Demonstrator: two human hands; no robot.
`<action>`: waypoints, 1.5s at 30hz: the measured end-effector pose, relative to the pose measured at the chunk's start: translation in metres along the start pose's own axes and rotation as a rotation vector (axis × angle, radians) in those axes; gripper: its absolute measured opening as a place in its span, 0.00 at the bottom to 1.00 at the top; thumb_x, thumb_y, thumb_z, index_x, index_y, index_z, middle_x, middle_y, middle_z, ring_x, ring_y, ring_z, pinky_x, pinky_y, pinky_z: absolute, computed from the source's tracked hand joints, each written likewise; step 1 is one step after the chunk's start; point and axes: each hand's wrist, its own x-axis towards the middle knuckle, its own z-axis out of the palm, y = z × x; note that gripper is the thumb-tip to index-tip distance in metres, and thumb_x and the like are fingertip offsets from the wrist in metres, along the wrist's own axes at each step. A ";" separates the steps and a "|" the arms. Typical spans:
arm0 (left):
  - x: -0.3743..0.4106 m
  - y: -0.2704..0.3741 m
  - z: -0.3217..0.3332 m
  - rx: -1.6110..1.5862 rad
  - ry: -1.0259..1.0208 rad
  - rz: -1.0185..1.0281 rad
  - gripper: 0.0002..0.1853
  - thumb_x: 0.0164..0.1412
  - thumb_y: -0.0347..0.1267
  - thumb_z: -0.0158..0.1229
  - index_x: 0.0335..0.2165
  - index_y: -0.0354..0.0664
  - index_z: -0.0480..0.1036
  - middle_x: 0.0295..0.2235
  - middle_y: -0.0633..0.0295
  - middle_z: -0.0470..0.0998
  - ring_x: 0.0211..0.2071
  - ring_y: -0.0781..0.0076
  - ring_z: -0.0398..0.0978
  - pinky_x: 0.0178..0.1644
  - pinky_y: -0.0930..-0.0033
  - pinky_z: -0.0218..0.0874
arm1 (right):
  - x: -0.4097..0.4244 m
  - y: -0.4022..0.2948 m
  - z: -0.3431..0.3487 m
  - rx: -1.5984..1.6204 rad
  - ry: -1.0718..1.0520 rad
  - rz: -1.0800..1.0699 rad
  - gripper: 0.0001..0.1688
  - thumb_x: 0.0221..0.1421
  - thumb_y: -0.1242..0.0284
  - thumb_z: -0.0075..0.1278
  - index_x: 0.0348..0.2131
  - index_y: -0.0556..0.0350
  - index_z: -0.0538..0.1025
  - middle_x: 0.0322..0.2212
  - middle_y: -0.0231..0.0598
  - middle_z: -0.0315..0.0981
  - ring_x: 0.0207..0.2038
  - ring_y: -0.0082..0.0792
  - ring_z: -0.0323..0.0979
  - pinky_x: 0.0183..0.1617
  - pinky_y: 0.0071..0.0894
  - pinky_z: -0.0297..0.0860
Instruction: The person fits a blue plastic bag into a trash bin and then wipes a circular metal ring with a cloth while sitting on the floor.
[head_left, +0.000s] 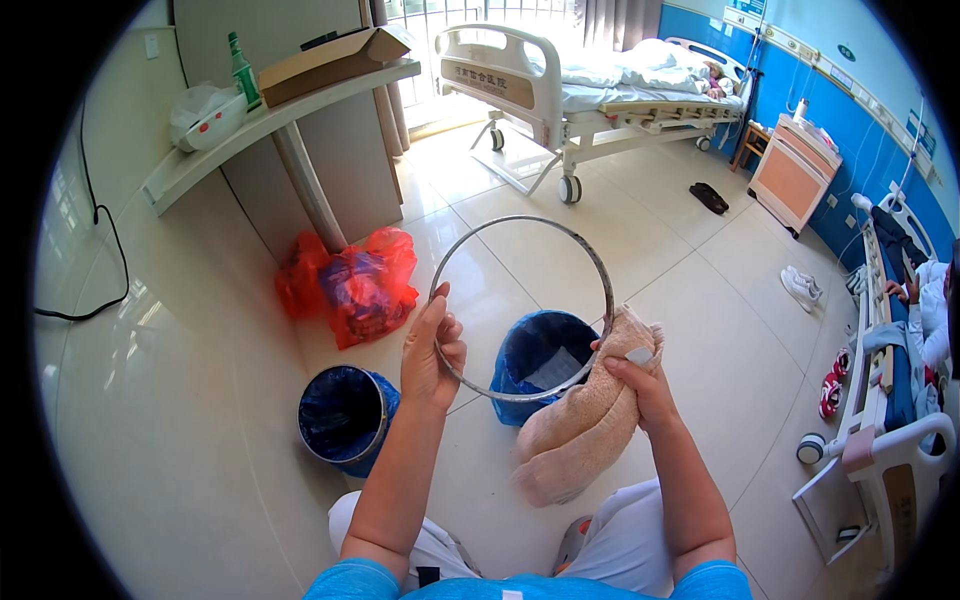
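A thin grey metal ring (523, 217) is held up in front of me, tilted over the floor. My left hand (435, 352) grips its left side between thumb and fingers. My right hand (643, 390) holds a pinkish-beige terry cloth (581, 435), which is wrapped at the ring's right side and hangs down towards my knees. Beneath the ring stands a bin with a blue plastic liner (517, 349), with something pale inside. A second blue-lined bin (341, 412), with a metal ring around its rim, stands to the left of my left forearm.
Red plastic bags (367, 289) lie by the leg of a wall counter (281, 120). The counter bears a cardboard box (330, 71), a green bottle (241, 71) and a white bowl (217, 127). Hospital beds with people stand ahead (499, 71) and at right (862, 450); shoes (801, 289) lie nearby.
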 end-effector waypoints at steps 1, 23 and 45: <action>0.001 -0.001 0.000 0.030 0.034 -0.013 0.21 0.63 0.37 0.65 0.52 0.44 0.75 0.27 0.73 0.75 0.28 0.87 0.71 0.23 0.87 0.59 | 0.000 0.000 -0.002 -0.017 0.008 -0.006 0.32 0.54 0.73 0.60 0.56 0.60 0.69 0.48 0.40 0.75 0.49 0.31 0.74 0.54 0.33 0.71; -0.002 0.004 -0.004 0.824 -0.165 -0.338 0.45 0.66 0.40 0.57 0.70 0.48 0.38 0.57 0.38 0.69 0.45 0.50 0.81 0.47 0.52 0.76 | -0.003 -0.013 -0.011 -0.087 0.103 -0.203 0.43 0.53 0.74 0.61 0.65 0.57 0.63 0.55 0.34 0.68 0.54 0.25 0.67 0.58 0.27 0.65; -0.012 -0.051 -0.002 0.257 -0.187 -0.162 0.23 0.68 0.25 0.48 0.59 0.30 0.61 0.56 0.44 0.71 0.56 0.47 0.73 0.59 0.54 0.70 | -0.002 -0.004 0.006 -0.805 0.331 -0.711 0.26 0.40 0.85 0.58 0.44 0.59 0.74 0.45 0.44 0.67 0.48 0.46 0.69 0.53 0.39 0.69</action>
